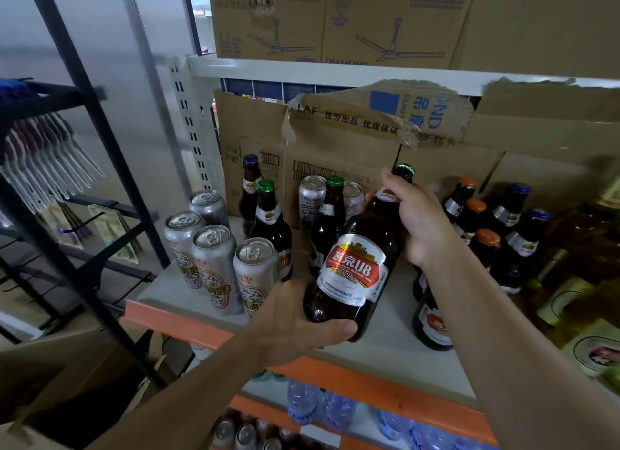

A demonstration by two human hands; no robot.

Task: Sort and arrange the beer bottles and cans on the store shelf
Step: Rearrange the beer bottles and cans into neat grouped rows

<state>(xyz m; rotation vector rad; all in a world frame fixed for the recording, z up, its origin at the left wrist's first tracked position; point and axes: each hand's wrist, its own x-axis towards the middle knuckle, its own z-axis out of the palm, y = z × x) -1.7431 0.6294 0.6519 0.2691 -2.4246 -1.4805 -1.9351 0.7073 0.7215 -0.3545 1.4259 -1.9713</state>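
A dark brown beer bottle [355, 268] with a green cap and a red-and-silver label hangs tilted above the shelf [396, 335]. My left hand [302, 322] grips its base from below. My right hand [416, 221] holds its neck. Several silver cans [214, 265] stand in a cluster at the shelf's left front. Behind them stand a green-capped bottle [270, 224] and a blue-capped bottle [251, 187]. Another green-capped bottle [330, 221] and two cans [312, 194] stand mid-shelf. Orange-capped bottles [476, 218] and blue-capped bottles [523, 234] fill the right side.
Cardboard boxes [335, 147] line the back of the shelf, and more boxes [335, 23] sit on the shelf above. A black metal rack [87, 167] stands to the left. Water bottles [302, 402] sit on the lower shelf. Pale labelled bottles [583, 302] crowd the far right.
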